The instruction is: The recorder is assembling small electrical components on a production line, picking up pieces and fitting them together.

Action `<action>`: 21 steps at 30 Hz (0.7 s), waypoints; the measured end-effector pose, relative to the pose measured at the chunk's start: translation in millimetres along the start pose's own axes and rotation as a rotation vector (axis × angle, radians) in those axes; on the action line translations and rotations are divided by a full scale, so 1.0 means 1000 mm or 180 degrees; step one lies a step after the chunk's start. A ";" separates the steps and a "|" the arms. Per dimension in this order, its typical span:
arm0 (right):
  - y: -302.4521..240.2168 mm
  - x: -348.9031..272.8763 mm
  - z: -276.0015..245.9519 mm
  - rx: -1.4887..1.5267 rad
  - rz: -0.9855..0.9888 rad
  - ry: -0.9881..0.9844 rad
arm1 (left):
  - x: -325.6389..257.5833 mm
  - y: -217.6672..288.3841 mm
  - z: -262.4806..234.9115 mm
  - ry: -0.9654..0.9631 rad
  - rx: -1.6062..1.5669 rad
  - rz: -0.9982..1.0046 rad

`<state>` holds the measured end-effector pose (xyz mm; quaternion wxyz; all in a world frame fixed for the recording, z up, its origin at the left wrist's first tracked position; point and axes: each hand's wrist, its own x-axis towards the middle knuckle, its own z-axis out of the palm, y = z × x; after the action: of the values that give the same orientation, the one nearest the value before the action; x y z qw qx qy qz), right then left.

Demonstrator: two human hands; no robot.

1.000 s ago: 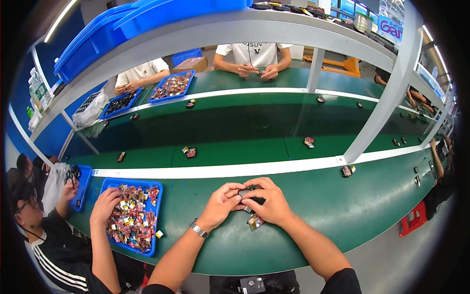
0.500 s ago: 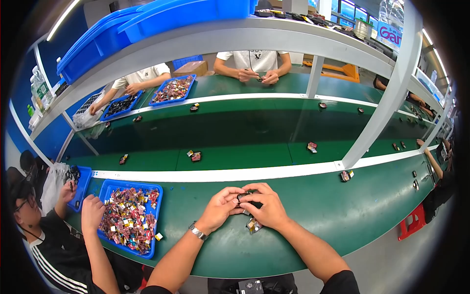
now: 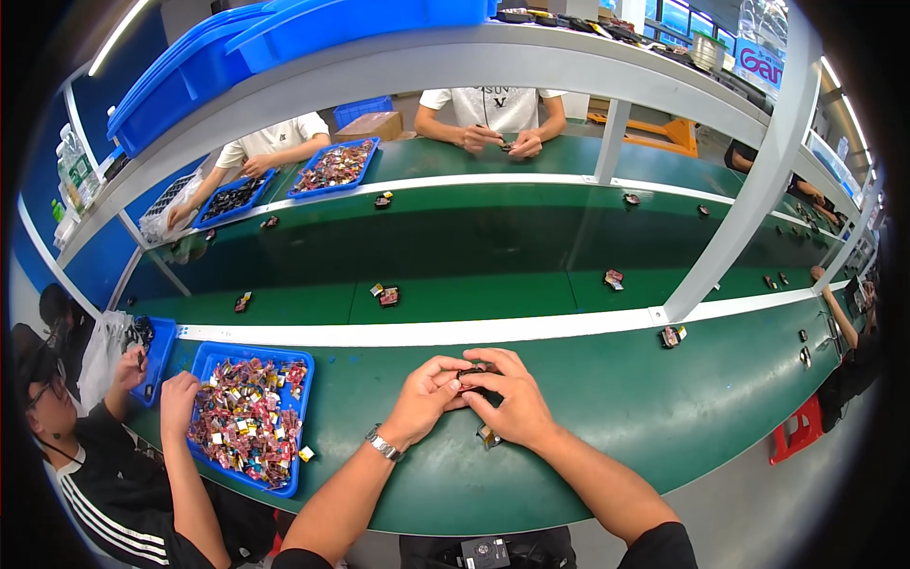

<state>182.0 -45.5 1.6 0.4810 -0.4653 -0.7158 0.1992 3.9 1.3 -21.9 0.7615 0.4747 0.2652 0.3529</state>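
Note:
Both my hands are closed together on a small black casing [image 3: 481, 378] above the green bench. My left hand [image 3: 428, 396], with a metal watch on its wrist, grips the left end between thumb and fingers. Fingers of my right hand [image 3: 512, 391] curl over the top and right of it. The fingers hide most of the casing, and its exact kind is unclear. Just below my right hand, a small part with a yellowish patch [image 3: 488, 437] lies on the bench, mostly covered by that hand.
A blue tray [image 3: 307, 403] heaped with small red, white and yellow parts stands left, beside a seated co-worker [image 3: 76, 455]. A white rail [image 3: 408, 336] borders the green belt [image 3: 493, 302], which carries scattered parts. A shelf post [image 3: 735, 228] rises at right; other people work opposite.
Parts on the belt have shifted slightly right. My right hand has come down a little over the part on the bench, which now shows less. Both hands still hold the black casing.

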 end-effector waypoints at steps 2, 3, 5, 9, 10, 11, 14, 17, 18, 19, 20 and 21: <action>-0.002 0.001 0.000 -0.0133 -0.0103 0.0052 | -0.001 0.002 -0.001 0.0022 -0.0027 0.0059; -0.004 0.001 0.000 -0.0269 -0.0201 0.0103 | -0.002 0.002 -0.001 -0.0002 -0.0075 0.0030; -0.001 0.000 0.000 -0.0284 -0.0190 0.0120 | -0.002 0.002 -0.003 -0.0055 -0.0112 0.0003; 0.005 -0.003 -0.002 -0.0118 -0.0050 0.0089 | -0.002 0.001 -0.002 -0.0111 -0.0254 -0.0073; 0.005 -0.003 -0.003 -0.0112 -0.0047 0.0094 | -0.002 0.002 -0.002 -0.0123 -0.0265 -0.0091; 0.006 -0.004 -0.003 -0.0092 -0.0034 0.0091 | -0.002 0.002 -0.001 -0.0122 -0.0261 -0.0099; 0.004 -0.003 -0.003 0.0074 0.0059 0.0063 | 0.000 -0.001 -0.001 -0.0136 -0.0274 -0.0053; 0.001 0.002 0.000 0.0148 0.0073 -0.0013 | -0.001 -0.002 -0.002 -0.0048 -0.0331 0.0304; 0.000 0.003 0.000 0.0077 0.0021 -0.0059 | -0.003 -0.001 -0.003 0.0032 -0.0287 0.0268; 0.002 0.002 0.001 0.0068 0.0010 -0.0068 | -0.002 -0.001 -0.004 0.0106 -0.0249 0.0244; 0.002 0.001 0.000 -0.0063 -0.0057 -0.0033 | -0.001 -0.001 -0.003 0.0108 -0.0255 0.0262; 0.002 0.001 -0.001 -0.0191 -0.0128 0.0001 | -0.002 0.000 -0.001 0.0122 -0.0244 0.0179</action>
<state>183.5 -43.5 1.2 0.4708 -0.4651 -0.7306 0.1678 2.2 0.7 -21.9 0.7636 0.4456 0.2527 0.3930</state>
